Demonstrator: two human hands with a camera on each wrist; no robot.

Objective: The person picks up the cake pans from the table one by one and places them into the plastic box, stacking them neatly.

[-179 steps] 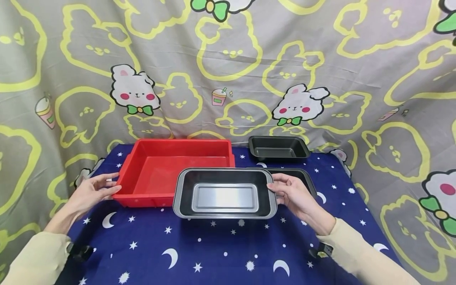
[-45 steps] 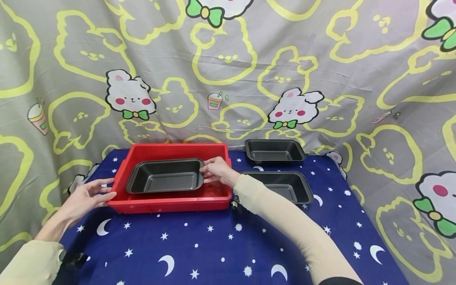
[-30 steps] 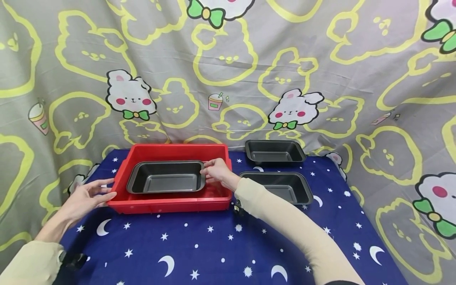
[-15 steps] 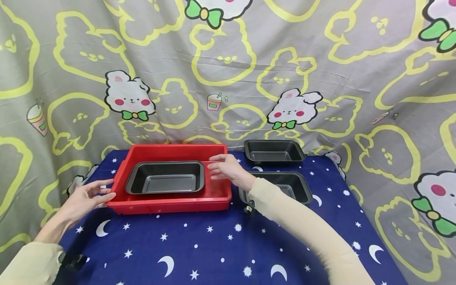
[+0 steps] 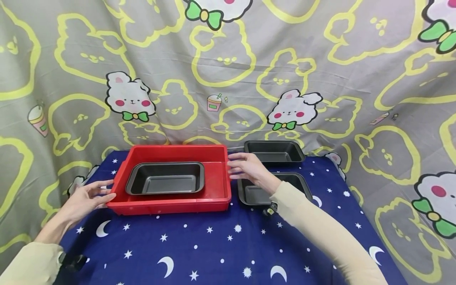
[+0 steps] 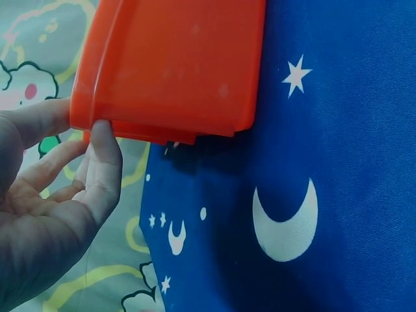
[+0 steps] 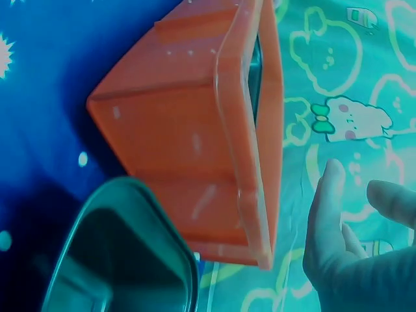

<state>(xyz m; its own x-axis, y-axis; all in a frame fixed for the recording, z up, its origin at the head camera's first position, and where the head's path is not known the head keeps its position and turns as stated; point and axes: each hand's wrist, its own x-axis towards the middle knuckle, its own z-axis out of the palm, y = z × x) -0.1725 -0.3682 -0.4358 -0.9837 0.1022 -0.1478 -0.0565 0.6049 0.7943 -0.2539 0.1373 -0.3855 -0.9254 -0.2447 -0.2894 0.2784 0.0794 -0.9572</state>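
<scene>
My left hand (image 5: 83,200) holds the left rim of a red plastic bin (image 5: 171,206); the left wrist view shows thumb and fingertips on either side of that rim. Inside the bin, toward its left, lies a dark loaf pan (image 5: 165,183). My right hand (image 5: 251,168) is over the bin's right end with loosely spread fingers and nothing in it. Below that hand a second loaf pan (image 5: 254,196) is partly covered by the hand and sleeve. In the right wrist view the hand (image 7: 357,260) appears apart from the bin (image 7: 162,136).
A third loaf pan (image 5: 274,154) stands at the back right, close to the patterned curtain (image 5: 235,79). All stand on a dark blue tablecloth (image 5: 213,241) printed with moons and stars. The second pan sits right beside the bin's right wall.
The right hand carried a loaf pan into the red bin, let it go, and has since drawn back to the right. The left hand has kept its place on the rim.
</scene>
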